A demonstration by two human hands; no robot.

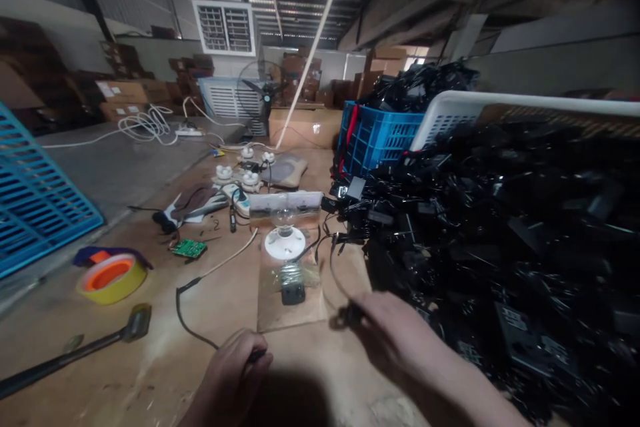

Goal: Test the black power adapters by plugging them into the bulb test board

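My left hand (pixel 235 363) is closed near the bottom middle, pinching the end of a thin black cable (pixel 181 310) that curls left over the wooden table. My right hand (pixel 395 333) is closed on a black plug (pixel 345 315) whose cord loops up toward the heap of black power adapters (pixel 500 227) at the right. Between and beyond my hands stands a clear plastic panel (pixel 287 267) with a white lamp socket (pixel 285 242) and a bulb above it.
A yellow and orange tape roll (pixel 111 277) lies at the left, a hammer (pixel 75 350) near the front left, a small green circuit board (pixel 189 248) further back. A blue crate (pixel 375 137) and a white basket (pixel 450 113) stand behind the heap. A blue grid panel (pixel 35 193) leans at far left.
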